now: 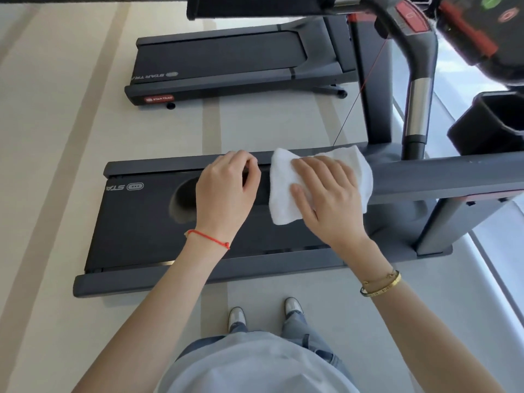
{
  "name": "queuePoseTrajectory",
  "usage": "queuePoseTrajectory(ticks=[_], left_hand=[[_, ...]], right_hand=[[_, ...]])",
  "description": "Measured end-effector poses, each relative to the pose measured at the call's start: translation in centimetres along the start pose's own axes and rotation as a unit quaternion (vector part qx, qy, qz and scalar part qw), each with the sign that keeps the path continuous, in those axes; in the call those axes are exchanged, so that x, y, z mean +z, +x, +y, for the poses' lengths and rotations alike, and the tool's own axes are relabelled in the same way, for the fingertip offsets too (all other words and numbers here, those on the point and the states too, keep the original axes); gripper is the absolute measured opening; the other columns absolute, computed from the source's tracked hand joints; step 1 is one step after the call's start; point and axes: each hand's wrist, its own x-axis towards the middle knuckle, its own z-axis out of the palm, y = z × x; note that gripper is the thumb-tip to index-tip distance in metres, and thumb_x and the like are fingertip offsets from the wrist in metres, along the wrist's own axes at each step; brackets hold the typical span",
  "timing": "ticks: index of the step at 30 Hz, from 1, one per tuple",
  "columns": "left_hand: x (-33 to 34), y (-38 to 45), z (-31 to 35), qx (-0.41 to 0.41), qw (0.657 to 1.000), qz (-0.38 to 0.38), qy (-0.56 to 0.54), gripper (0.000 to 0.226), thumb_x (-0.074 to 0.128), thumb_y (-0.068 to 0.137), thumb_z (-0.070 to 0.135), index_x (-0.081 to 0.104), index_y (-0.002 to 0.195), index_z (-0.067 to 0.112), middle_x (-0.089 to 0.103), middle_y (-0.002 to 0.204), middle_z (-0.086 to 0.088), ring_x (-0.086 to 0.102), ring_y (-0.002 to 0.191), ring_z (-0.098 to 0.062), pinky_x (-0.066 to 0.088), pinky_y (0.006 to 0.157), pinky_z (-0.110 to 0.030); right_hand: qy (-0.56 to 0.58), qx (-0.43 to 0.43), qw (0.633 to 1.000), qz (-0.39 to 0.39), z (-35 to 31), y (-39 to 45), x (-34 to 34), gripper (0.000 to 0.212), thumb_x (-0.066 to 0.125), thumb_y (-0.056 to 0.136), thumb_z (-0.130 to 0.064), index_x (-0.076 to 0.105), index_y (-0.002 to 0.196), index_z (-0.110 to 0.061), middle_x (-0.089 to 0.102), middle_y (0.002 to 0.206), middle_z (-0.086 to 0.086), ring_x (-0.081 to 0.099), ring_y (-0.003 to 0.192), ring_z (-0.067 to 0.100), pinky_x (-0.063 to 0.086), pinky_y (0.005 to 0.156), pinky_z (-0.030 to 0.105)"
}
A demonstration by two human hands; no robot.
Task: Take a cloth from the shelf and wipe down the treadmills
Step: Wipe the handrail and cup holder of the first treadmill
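Observation:
A white cloth [282, 191] lies over the left end of the near treadmill's grey handrail [442, 177]. My right hand [326, 194] presses flat on the cloth with straight, spread fingers. Just left of the cloth, my left hand [225, 194] hovers over the black belt of the near treadmill [133, 225]; its fingers are loosely curled and hold nothing. A second treadmill [226, 58] stands farther away, parallel to the first.
The near treadmill's upright post [419, 89] and console [482, 29] rise at the upper right, with a black cup holder [493, 123] below the console. A thin red cord [360, 92] hangs from the console. I stand on pale floor [56, 165] beside the deck.

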Motion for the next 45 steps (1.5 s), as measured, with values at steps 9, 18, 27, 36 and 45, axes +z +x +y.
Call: queuePoseTrajectory(ticks=[9,18,27,36,45], left_hand=[[3.0,0.0,2.3,-0.038,0.991,0.066,0.112,0.039,0.047,0.099,0.025,0.064,0.067,0.013,0.054,0.054,0.001,0.047,0.054,-0.02,0.039,0.057,-0.034],[3.5,0.1,2.5,-0.043,0.985,0.088,0.142,0.034,0.049,0.095,0.025,0.069,0.069,0.014,0.06,0.058,0.001,0.052,0.057,-0.023,0.041,0.056,-0.035],[3.4,0.0,2.6,-0.045,0.983,0.093,0.149,0.029,0.053,0.093,0.024,0.075,0.076,0.015,0.067,0.064,0.0,0.059,0.061,-0.024,0.043,0.057,-0.034],[3.4,0.1,2.3,-0.018,0.987,0.113,0.115,0.022,0.057,0.092,0.02,0.074,0.077,0.019,0.07,0.07,0.006,0.062,0.065,-0.02,0.047,0.06,-0.038],[3.6,0.1,1.8,0.018,0.987,0.125,0.102,0.022,0.059,0.091,0.015,0.073,0.075,0.017,0.072,0.073,0.006,0.064,0.066,-0.021,0.045,0.057,-0.038]], right_hand=[[-0.007,0.121,0.931,-0.345,5.7,6.6,-1.3,0.042,0.031,0.091,-0.036,0.041,0.06,-0.01,0.044,0.055,0.004,0.039,0.054,0.022,0.023,0.053,0.03],[0.014,-0.008,0.963,-0.271,8.0,3.9,-3.9,0.041,0.027,0.1,-0.051,0.057,0.108,-0.024,0.064,0.086,-0.003,0.058,0.079,0.026,0.04,0.067,0.035],[0.064,-0.064,0.938,-0.334,6.9,5.9,-1.9,0.046,0.021,0.101,-0.049,0.053,0.098,-0.017,0.061,0.08,0.0,0.05,0.07,0.029,0.032,0.061,0.035],[0.045,-0.033,0.941,-0.334,7.3,6.2,-2.0,0.035,0.027,0.1,-0.035,0.034,0.07,-0.019,0.043,0.058,-0.006,0.042,0.057,0.03,0.024,0.051,0.031],[0.056,0.028,0.949,-0.309,8.6,4.6,-3.5,0.039,0.027,0.097,-0.053,0.054,0.089,-0.026,0.06,0.076,-0.005,0.054,0.073,0.026,0.036,0.06,0.034]])
